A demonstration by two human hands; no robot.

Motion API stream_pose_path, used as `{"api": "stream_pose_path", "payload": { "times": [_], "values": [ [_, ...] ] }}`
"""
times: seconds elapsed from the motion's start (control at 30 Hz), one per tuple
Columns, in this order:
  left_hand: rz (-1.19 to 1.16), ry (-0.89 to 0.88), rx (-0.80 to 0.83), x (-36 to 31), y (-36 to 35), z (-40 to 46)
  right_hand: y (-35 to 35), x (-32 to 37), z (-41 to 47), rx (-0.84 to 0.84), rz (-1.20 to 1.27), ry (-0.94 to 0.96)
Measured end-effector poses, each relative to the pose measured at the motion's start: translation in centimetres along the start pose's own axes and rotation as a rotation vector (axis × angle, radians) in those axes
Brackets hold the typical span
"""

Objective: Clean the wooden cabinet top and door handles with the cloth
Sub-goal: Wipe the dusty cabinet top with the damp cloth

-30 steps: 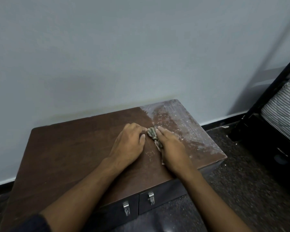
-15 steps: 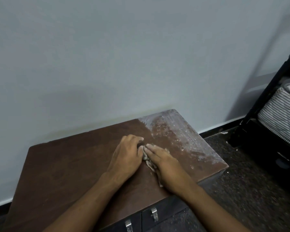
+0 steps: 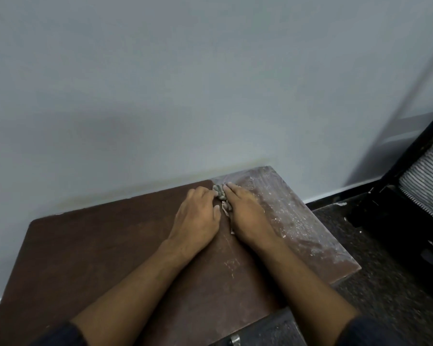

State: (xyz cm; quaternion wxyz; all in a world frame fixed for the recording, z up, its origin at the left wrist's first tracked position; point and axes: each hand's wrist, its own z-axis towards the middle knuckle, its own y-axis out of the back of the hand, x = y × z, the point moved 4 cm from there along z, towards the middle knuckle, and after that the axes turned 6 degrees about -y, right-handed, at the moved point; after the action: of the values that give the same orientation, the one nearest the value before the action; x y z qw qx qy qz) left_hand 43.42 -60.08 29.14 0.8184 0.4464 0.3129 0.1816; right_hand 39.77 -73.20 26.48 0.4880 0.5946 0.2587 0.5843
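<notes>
While both hands, left hand (image 3: 198,216) and right hand (image 3: 246,216), pinch the bunched cloth (image 3: 221,197) between them near the wall, the dusty strip (image 3: 298,221) of cabinet top lies rightward, nearer the right grip

Single view only, from the camera on my head; no second view shares the scene. It looks forward and steeply down over my forearms. My left hand (image 3: 198,216) and right hand (image 3: 248,218) sit just below frame centre, near the lens. Ahead of my fingertips (image 3: 229,187) the wall (image 3: 210,83) fills the upper half. The cabinet top (image 3: 98,245) spreads left and behind them. Right of them lies the floor (image 3: 385,283). One door handle (image 3: 235,340) shows at the bottom edge.
</notes>
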Motion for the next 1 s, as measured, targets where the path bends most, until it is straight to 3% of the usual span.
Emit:
{"api": "stream_pose_path", "payload": {
  "times": [0.13, 0.33, 0.5, 0.67, 0.83, 1.0],
  "values": [
    [-0.047, 0.015, -0.029, 0.6, 0.0, 0.8, -0.1, -0.4, -1.1, 0.047, 0.011, 0.109],
    [-0.038, 0.053, -0.019, 2.3, 0.0, 1.6, -0.5, 0.7, 4.0, 0.002, -0.001, 0.001],
    [-0.082, 0.101, -0.032, 3.1, 0.2, 2.8, -1.7, 0.3, 3.8, 0.074, 0.011, 0.149],
    [-0.095, 0.066, 0.000, 3.8, 0.0, 3.0, -1.0, 0.8, 6.0, -0.003, 0.029, -0.018],
    [-0.110, 0.053, -0.032, 3.8, 0.4, 3.3, -2.1, 1.1, 4.1, 0.078, 0.125, 0.163],
    [-0.147, 0.048, -0.034, 3.3, 1.0, 2.7, -1.2, -1.5, 7.5, 0.030, 0.069, -0.002]
  ]
}}
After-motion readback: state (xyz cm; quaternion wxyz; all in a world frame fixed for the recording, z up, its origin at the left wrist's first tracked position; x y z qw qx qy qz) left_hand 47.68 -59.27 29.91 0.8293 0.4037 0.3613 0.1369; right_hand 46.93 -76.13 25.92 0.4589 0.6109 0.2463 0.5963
